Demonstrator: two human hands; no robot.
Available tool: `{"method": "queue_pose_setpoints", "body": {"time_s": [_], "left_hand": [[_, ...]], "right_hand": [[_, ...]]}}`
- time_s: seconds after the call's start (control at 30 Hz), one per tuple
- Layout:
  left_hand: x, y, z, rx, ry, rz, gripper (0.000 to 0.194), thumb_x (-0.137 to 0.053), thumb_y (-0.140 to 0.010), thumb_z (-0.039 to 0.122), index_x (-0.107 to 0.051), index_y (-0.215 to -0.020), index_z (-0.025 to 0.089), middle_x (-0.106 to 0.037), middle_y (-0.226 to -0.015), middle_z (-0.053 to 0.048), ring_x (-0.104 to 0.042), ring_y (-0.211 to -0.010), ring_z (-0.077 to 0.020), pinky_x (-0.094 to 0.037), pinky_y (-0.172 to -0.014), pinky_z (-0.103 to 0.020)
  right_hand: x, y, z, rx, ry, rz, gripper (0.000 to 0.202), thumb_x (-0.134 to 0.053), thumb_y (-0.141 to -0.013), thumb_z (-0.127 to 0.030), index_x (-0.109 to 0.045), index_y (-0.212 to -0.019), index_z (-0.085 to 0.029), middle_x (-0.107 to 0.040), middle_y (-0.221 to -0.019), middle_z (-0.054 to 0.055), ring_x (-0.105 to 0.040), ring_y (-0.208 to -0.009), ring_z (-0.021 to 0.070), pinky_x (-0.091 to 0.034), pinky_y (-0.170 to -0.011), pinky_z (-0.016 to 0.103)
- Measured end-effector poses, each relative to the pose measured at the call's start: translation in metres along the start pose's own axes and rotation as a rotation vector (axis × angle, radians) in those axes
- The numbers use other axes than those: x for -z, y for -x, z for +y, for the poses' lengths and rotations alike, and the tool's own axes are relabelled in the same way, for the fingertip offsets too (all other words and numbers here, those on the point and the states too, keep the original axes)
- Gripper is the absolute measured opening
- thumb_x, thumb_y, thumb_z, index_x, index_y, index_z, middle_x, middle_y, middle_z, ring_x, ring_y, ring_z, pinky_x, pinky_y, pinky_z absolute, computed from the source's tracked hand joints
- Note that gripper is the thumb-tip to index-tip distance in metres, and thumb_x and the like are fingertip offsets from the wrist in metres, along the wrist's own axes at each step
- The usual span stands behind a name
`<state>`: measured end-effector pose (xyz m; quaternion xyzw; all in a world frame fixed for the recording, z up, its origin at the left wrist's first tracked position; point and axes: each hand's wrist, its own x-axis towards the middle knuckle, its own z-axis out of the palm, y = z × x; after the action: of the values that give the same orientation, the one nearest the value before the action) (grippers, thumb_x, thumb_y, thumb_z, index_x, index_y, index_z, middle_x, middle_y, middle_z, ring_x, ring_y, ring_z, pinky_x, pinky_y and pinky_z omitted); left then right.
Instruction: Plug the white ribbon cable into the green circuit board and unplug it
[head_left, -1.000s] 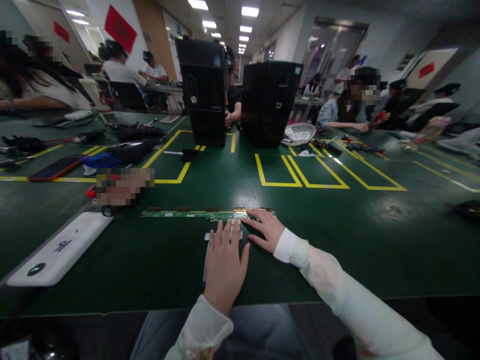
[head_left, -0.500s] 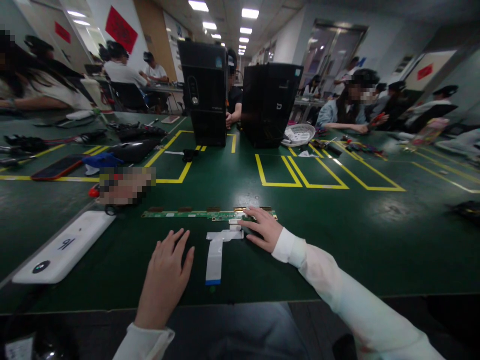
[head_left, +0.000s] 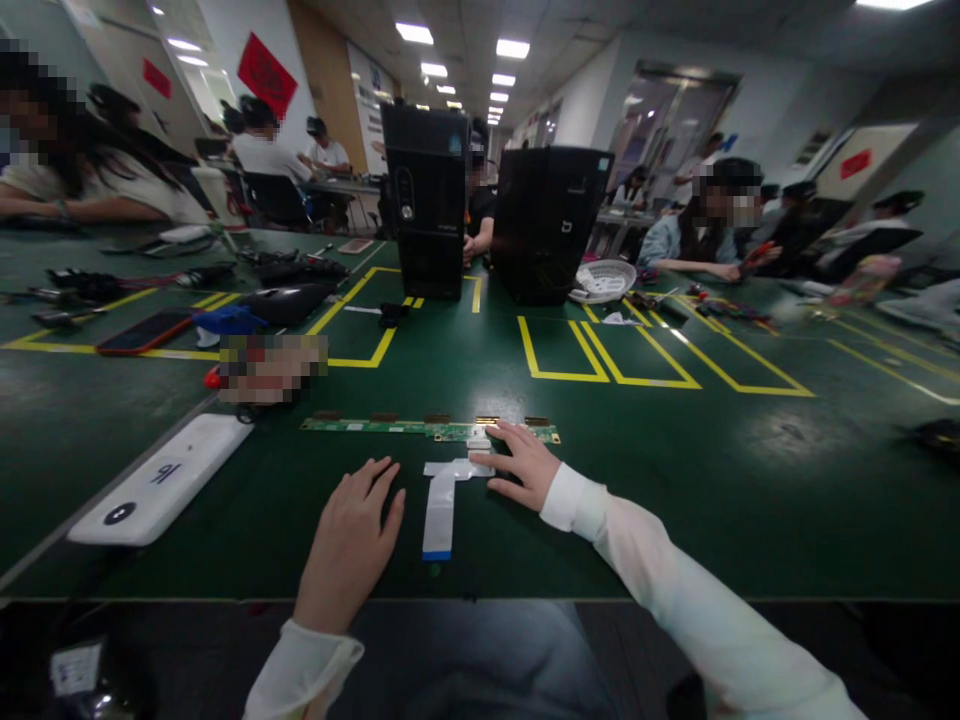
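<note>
A long, narrow green circuit board [head_left: 405, 427] lies crosswise on the green table [head_left: 675, 480]. Below its right part, a white flat ribbon cable [head_left: 439, 510] with a blue end runs toward the front edge, its upper end bent sideways to the connector. My right hand [head_left: 525, 467] reaches in from the right, fingers apart, with fingertips over the connector area of the board and the cable's upper end. My left hand [head_left: 355, 540] rests palm down on the table, left of the cable, fingers spread and holding nothing.
A white device [head_left: 165, 485] lies at the left, near a phone [head_left: 146, 331] and dark tools. Two black computer towers [head_left: 426, 200] [head_left: 553, 225] stand at the back beside a white basket [head_left: 604, 280]. People sit around the tables.
The view has shifted slightly, so the scene sits a little further right. The right fingers are a bit lower relative to the board. The left hand remains beside the cable.
</note>
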<state>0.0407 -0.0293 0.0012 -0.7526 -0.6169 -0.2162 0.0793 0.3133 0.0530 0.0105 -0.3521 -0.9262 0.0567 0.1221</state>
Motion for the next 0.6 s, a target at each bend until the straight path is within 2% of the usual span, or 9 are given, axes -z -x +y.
{"method": "queue_pose_setpoints", "body": {"time_s": [0.27,0.43,0.6], "left_hand": [[-0.001,-0.001,-0.001,0.001,0.010,0.017,0.041,-0.039,-0.094,0.034,-0.058,-0.122,0.012,-0.060,-0.128,-0.015,-0.053,-0.122,-0.0287,-0.041,-0.104,-0.049],[-0.001,-0.002,-0.001,0.009,0.021,0.018,0.039,-0.039,-0.093,0.033,-0.060,-0.120,0.014,-0.061,-0.126,-0.015,-0.054,-0.121,-0.0286,-0.042,-0.103,-0.049],[-0.001,-0.002,-0.001,0.009,0.015,0.025,0.040,-0.039,-0.093,0.033,-0.060,-0.120,0.012,-0.062,-0.125,-0.015,-0.056,-0.119,-0.0284,-0.042,-0.103,-0.048]], "right_hand": [[-0.003,0.001,0.002,0.025,-0.005,0.020,0.047,-0.051,-0.091,-0.046,-0.053,-0.135,-0.028,-0.037,-0.147,0.014,-0.033,-0.135,0.0307,-0.028,-0.109,0.055],[-0.006,0.001,0.007,0.036,0.012,0.015,0.047,-0.050,-0.092,-0.045,-0.052,-0.135,-0.028,-0.035,-0.148,0.013,-0.032,-0.136,0.0293,-0.028,-0.110,0.053],[-0.004,0.013,0.023,0.002,0.004,0.022,0.046,-0.050,-0.091,-0.048,-0.055,-0.133,-0.030,-0.036,-0.148,0.012,-0.031,-0.137,0.0308,-0.026,-0.109,0.057]]}}
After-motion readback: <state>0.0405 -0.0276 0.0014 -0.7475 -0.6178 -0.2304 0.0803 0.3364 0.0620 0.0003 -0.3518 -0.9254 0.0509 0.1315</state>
